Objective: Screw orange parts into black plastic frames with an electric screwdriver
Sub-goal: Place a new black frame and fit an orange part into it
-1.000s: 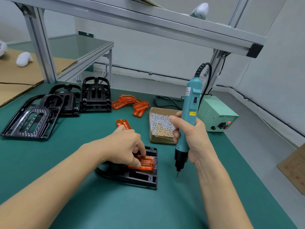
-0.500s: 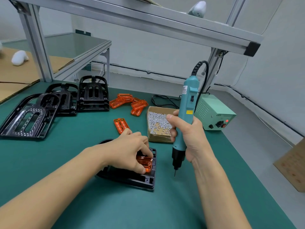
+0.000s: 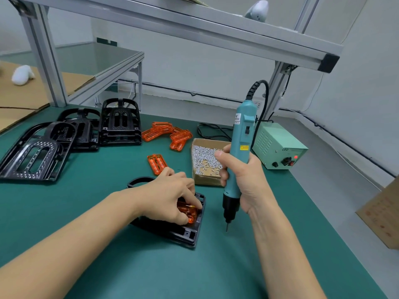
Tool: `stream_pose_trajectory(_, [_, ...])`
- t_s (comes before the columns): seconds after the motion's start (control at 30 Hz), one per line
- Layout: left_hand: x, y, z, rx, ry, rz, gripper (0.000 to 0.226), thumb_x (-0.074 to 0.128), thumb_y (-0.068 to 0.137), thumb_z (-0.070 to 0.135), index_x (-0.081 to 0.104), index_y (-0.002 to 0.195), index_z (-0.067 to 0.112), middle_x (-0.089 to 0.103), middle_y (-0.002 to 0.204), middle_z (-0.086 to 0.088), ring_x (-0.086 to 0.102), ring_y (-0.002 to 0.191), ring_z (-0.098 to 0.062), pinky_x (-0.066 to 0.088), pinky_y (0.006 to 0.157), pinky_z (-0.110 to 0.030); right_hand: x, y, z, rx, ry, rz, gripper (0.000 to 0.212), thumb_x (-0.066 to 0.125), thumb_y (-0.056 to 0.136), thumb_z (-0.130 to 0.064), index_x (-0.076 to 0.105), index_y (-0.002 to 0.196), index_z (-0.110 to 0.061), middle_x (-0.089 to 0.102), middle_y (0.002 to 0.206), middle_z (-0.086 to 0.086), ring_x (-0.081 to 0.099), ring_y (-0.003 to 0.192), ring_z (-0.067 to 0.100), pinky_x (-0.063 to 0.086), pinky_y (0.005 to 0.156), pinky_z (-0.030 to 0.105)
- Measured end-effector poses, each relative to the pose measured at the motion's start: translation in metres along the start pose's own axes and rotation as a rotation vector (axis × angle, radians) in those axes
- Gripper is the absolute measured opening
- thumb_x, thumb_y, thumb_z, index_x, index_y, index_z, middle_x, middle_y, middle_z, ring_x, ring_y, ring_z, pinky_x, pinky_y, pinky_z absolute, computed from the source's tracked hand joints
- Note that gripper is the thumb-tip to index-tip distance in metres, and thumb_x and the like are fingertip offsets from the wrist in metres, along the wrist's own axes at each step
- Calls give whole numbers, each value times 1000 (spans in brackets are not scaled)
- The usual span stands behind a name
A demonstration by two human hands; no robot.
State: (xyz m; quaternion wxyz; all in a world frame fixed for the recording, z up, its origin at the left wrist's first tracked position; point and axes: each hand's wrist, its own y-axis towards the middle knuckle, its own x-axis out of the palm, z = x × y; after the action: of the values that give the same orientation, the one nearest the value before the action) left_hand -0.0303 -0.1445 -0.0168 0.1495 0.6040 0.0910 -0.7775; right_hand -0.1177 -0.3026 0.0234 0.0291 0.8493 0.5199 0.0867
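A: A green-matted counter (image 3: 90, 212) under an aluminium frame is seen. What is held?

B: The orange part (image 3: 187, 212) is pinched by the curled left hand (image 3: 170, 199) and pressed into the black frame (image 3: 183, 233) near the counter's middle. The electric screwdriver (image 3: 237, 160) is gripped upright by the right hand (image 3: 244, 180), its bit poised just beside the frame.

A: How will the part handle?

B: Light, stiff, probably brittle plastic is judged; its edges are best held, leaving screw holes uncovered. Screws (image 3: 205, 158) are boxed behind.
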Motion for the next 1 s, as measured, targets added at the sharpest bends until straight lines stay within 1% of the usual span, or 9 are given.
stream_pose_trajectory(0.13, [6,2,1,-35,207,119,46,49,86,54,53,129,38,44,105,13,39,105,-8,18,88,-30,2,0,0,-26,42,7,20,70,84,-6,52,90,-13,52,61,-7,43,44,12,39,42,24])
stream_pose_trajectory(0.2, [12,2,3,-120,142,162,51,49,86,58,50,131,36,47,111,13,41,107,-8,18,87,-28,3,0,-1,-62,111,24,20,71,83,-6,53,88,-14,51,59,-6,42,43,12,38,42,23])
stream_pose_trajectory(0.3, [14,-1,2,-200,-9,207,53,58,76,64,58,121,37,46,103,18,37,99,-2,17,85,-26,2,0,-2,-126,260,58,19,71,76,-11,54,83,-18,50,60,-4,42,43,12,39,42,24])
stream_pose_trajectory(0.37, [8,-2,-2,-224,-28,177,51,64,70,65,63,113,37,46,93,20,35,93,-1,16,83,-27,1,1,-3,-172,327,86,17,68,75,-13,53,83,-19,48,59,-3,42,44,12,38,44,24])
stream_pose_trajectory(0.47, [-2,1,-4,-239,37,83,51,68,69,62,65,113,36,45,85,18,33,89,-4,18,83,-29,1,1,0,-222,394,123,16,65,77,-11,53,83,-19,45,58,-2,41,44,12,37,44,23])
stream_pose_trajectory(0.67, [-10,8,-1,-117,173,1,41,62,72,57,69,104,31,51,91,12,37,95,-10,22,91,-34,5,-3,12,-234,426,176,14,64,75,-10,54,80,-19,43,57,-1,40,44,12,36,44,23])
stream_pose_trajectory(0.8, [-9,7,-3,-51,168,-7,47,59,71,58,68,110,35,52,96,14,37,97,-6,18,91,-33,3,-1,15,-226,409,186,14,64,75,-10,54,81,-18,43,59,0,40,44,12,37,45,24])
stream_pose_trajectory(0.9, [-10,9,-3,-38,113,-44,49,65,71,62,66,113,36,48,95,17,34,93,-3,18,90,-31,2,0,16,-217,414,196,14,65,75,-10,54,81,-18,45,60,0,40,44,12,37,45,23])
stream_pose_trajectory(1.0, [-12,11,-4,-21,74,-85,48,69,72,56,61,118,43,45,90,17,34,93,-4,16,84,-30,1,1,15,-217,432,206,15,65,75,-10,54,81,-18,45,58,-1,40,43,12,37,45,23])
